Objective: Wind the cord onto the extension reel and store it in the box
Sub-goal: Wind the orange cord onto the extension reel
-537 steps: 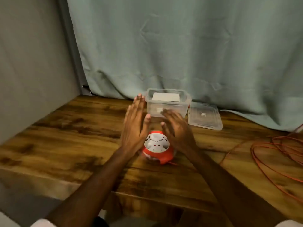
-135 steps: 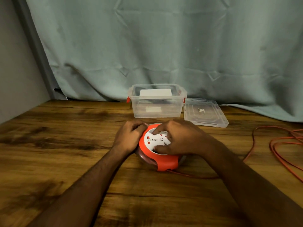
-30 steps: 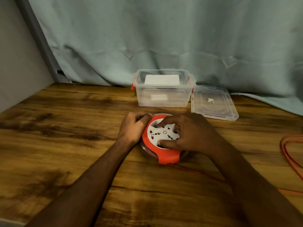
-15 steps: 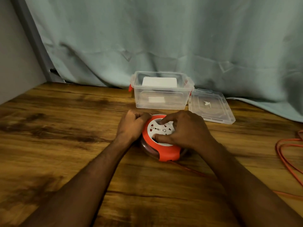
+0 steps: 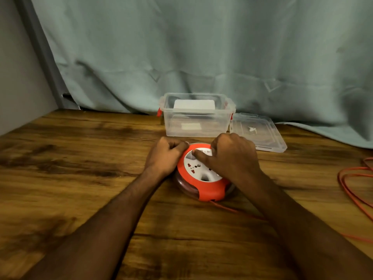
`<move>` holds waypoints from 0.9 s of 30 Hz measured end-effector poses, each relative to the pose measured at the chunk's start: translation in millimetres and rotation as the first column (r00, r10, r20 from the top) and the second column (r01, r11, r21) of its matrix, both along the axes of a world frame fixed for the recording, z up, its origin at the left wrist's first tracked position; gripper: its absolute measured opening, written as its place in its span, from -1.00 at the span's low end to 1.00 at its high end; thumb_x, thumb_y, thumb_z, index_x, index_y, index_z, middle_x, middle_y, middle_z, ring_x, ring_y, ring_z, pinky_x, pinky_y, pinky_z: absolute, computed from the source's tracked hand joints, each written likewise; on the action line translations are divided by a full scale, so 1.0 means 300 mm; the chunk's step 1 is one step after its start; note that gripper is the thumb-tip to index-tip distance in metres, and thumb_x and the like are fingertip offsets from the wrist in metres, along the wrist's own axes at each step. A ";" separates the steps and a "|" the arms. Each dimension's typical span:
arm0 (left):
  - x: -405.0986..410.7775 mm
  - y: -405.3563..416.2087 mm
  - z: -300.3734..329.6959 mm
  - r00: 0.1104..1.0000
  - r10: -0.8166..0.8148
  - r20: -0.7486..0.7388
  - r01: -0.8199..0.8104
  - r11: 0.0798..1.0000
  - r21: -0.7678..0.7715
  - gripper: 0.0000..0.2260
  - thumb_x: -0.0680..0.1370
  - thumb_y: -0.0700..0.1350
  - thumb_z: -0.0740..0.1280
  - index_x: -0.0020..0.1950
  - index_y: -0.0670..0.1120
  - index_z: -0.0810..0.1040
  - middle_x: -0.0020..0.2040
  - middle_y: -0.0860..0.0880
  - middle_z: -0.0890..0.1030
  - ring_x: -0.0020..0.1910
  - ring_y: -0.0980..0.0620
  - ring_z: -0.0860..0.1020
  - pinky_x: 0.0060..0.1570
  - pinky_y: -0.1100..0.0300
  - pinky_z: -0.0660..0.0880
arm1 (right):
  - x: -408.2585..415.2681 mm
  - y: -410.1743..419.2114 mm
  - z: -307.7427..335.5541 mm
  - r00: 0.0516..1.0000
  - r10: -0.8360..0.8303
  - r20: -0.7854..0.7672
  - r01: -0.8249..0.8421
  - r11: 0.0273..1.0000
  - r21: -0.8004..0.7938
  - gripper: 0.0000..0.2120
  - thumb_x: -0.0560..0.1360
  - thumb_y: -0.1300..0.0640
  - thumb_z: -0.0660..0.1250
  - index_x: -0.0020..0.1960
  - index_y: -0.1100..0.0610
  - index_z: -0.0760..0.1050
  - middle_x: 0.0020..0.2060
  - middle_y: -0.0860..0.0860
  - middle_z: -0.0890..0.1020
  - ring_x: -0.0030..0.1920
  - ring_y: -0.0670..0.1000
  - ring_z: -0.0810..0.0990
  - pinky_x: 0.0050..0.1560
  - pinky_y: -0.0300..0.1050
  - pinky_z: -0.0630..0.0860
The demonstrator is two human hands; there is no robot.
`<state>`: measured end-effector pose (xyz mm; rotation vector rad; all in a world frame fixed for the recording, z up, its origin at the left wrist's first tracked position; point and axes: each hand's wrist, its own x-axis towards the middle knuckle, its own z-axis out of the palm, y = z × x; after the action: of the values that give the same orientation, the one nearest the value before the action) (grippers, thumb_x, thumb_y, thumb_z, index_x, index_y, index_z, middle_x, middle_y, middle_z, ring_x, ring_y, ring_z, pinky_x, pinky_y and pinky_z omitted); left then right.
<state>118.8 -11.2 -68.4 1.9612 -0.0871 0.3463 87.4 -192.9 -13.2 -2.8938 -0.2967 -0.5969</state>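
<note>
1. Our left hand (image 5: 164, 156) clamps the extension reel (image 5: 203, 174) rim on the counter (image 5: 80, 158); our right hand (image 5: 230, 158) presses fingers into its white hub.
2. Risk: loose orange cord (image 5: 351, 188) may snag or kink.
3. The clear box (image 5: 196, 118), lid (image 5: 260, 132) beside it, holds a white object.

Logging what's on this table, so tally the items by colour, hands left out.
Orange and white: 1, extension reel
Orange: 1, cord
Clear plastic: 2, box, lid
Total: 4
</note>
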 end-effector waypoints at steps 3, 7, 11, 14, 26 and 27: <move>0.004 0.002 -0.005 1.000 0.000 0.027 0.001 1.000 -0.013 -0.65 0.56 0.08 0.39 -0.30 -0.10 0.73 -0.34 -0.09 0.75 -0.34 -0.08 0.69 -0.11 -0.23 0.68 | 0.005 -0.034 0.018 0.976 0.215 -0.027 -0.216 0.976 -0.028 -0.62 0.43 -0.38 0.32 -0.08 -0.07 0.54 -0.36 -0.19 0.43 -0.21 -0.11 0.47 -0.16 -0.15 0.35; 0.000 0.000 -0.002 0.999 -0.017 0.030 0.018 1.000 -0.025 -0.65 0.57 0.06 0.40 -0.39 0.00 0.70 -0.40 -0.02 0.70 -0.40 0.03 0.60 -0.19 -0.07 0.60 | -0.017 -0.090 0.040 0.892 0.433 -0.130 -0.431 0.901 0.042 -0.60 0.41 -0.23 0.42 0.23 -0.18 0.60 -0.44 -0.48 0.45 -0.37 -0.33 0.46 -0.30 -0.26 0.27; -0.005 0.001 -0.003 0.999 -0.014 0.029 0.014 1.000 -0.005 -0.56 0.67 -0.08 0.41 -0.43 0.05 0.69 -0.44 0.04 0.68 -0.45 0.12 0.59 -0.22 0.15 0.48 | -0.023 -0.103 0.054 0.845 0.503 -0.182 -0.505 0.862 0.040 -0.55 0.42 -0.21 0.47 0.30 -0.21 0.56 -0.38 -0.65 0.36 -0.25 -0.45 0.44 -0.32 -0.31 0.22; -0.006 0.001 0.001 0.999 -0.012 0.045 0.012 1.000 0.008 -0.61 0.65 -0.04 0.40 -0.39 -0.01 0.71 -0.41 0.00 0.70 -0.42 0.08 0.62 -0.24 0.02 0.57 | -0.020 -0.101 0.056 0.821 0.524 -0.226 -0.534 0.845 0.020 -0.56 0.42 -0.14 0.49 0.30 -0.24 0.55 -0.35 -0.67 0.36 -0.23 -0.43 0.45 -0.31 -0.35 0.20; -0.017 -0.005 0.013 1.000 -0.015 -0.010 0.015 1.000 0.008 -0.59 0.60 0.09 0.37 -0.42 -0.01 0.64 -0.44 -0.01 0.65 -0.39 0.00 0.57 -0.15 -0.23 0.61 | -0.006 -0.073 0.038 0.908 0.392 -0.146 -0.397 0.918 -0.005 -0.38 0.25 -0.44 0.41 0.27 -0.27 0.52 0.12 -0.23 0.62 0.06 -0.16 0.56 0.00 -0.21 0.48; -0.021 -0.007 0.016 1.000 -0.018 -0.012 0.018 1.000 0.004 -0.59 0.58 0.12 0.36 -0.43 -0.01 0.63 -0.44 -0.02 0.64 -0.40 -0.01 0.56 -0.16 -0.23 0.60 | -0.006 -0.065 0.032 0.925 0.359 -0.125 -0.362 0.932 -0.008 -0.36 0.23 -0.46 0.41 0.24 -0.24 0.53 0.14 -0.21 0.63 0.08 -0.12 0.57 0.01 -0.20 0.47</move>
<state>112.5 -13.1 -63.7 1.9647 -0.0972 0.3224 85.8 -212.5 -3.7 -2.7812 -0.8037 -0.3531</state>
